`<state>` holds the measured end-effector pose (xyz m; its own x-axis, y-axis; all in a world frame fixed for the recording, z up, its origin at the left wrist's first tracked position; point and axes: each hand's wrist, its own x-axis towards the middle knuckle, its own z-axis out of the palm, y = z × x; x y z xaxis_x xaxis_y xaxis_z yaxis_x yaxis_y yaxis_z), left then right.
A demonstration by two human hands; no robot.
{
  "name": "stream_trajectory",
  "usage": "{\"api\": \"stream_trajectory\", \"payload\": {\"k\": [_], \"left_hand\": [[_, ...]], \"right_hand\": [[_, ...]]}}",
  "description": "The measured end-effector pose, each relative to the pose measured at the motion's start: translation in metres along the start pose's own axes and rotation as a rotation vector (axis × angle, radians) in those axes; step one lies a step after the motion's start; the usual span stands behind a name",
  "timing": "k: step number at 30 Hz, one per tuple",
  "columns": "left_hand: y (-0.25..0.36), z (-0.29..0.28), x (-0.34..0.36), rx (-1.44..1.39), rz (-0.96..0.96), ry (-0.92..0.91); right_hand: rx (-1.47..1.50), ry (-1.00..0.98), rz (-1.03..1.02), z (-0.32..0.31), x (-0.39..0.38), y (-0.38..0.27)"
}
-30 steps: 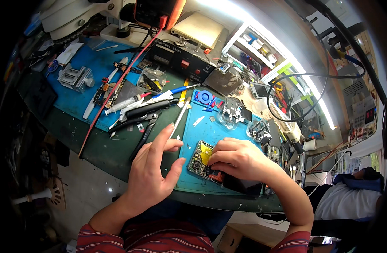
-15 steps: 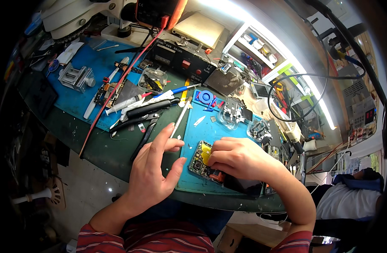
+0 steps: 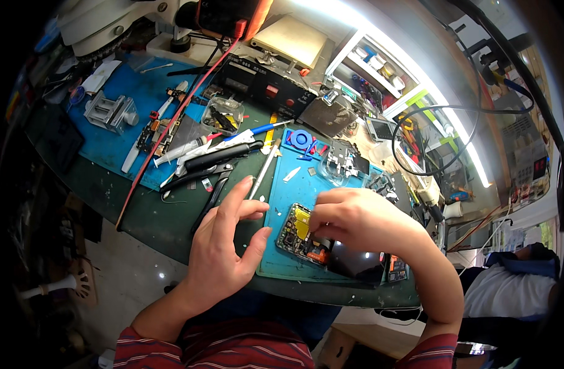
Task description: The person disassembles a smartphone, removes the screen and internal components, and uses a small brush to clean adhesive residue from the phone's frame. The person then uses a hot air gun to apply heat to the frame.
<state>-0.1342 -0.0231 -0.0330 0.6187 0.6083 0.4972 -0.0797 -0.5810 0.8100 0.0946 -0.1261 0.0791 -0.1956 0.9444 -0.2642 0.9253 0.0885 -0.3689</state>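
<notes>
My left hand (image 3: 231, 246) is raised at the front edge of the blue mat (image 3: 276, 270), fingers apart and holding nothing, beside a thin white tool (image 3: 266, 166). My right hand (image 3: 349, 221) is closed, fingertips bent down over the right side of an opened phone circuit board (image 3: 291, 237) with a yellow film and an orange part; what they grip is hidden. A dark glossy screen (image 3: 355, 264) lies right of the board. Beyond it sit clear tubs of small parts (image 3: 334, 165) and a blue spool-like piece (image 3: 300, 139).
Black-handled cutters (image 3: 209, 158), pens, a syringe (image 3: 177, 150) and a metal clamp (image 3: 110, 114) crowd the left. Behind stand a microscope (image 3: 103, 24) and black instrument (image 3: 257, 86). A red lead (image 3: 156, 147) and black cable loop cross the bench. A person (image 3: 509, 289) is at right.
My right hand has moved slightly up and to the right, uncovering more of the yellow film and showing a phone part at the right. My left hand is almost unchanged.
</notes>
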Motion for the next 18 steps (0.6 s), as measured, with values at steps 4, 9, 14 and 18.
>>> {"api": "stream_trajectory", "payload": {"k": [4, 9, 14, 18], "left_hand": [[0.001, 0.001, 0.000, -0.021, 0.006, -0.006], [0.000, 0.001, 0.001, -0.013, 0.023, -0.014], [0.001, 0.000, 0.001, -0.001, 0.013, -0.020], [0.003, 0.000, 0.002, 0.004, 0.012, -0.018]], "right_hand": [[-0.021, 0.206, -0.080, 0.018, -0.020, 0.020], [-0.015, 0.260, -0.124, 0.034, -0.022, 0.022], [-0.018, 0.278, -0.142, 0.038, -0.019, 0.021], [-0.020, 0.266, -0.147, 0.037, -0.019, 0.021]]}}
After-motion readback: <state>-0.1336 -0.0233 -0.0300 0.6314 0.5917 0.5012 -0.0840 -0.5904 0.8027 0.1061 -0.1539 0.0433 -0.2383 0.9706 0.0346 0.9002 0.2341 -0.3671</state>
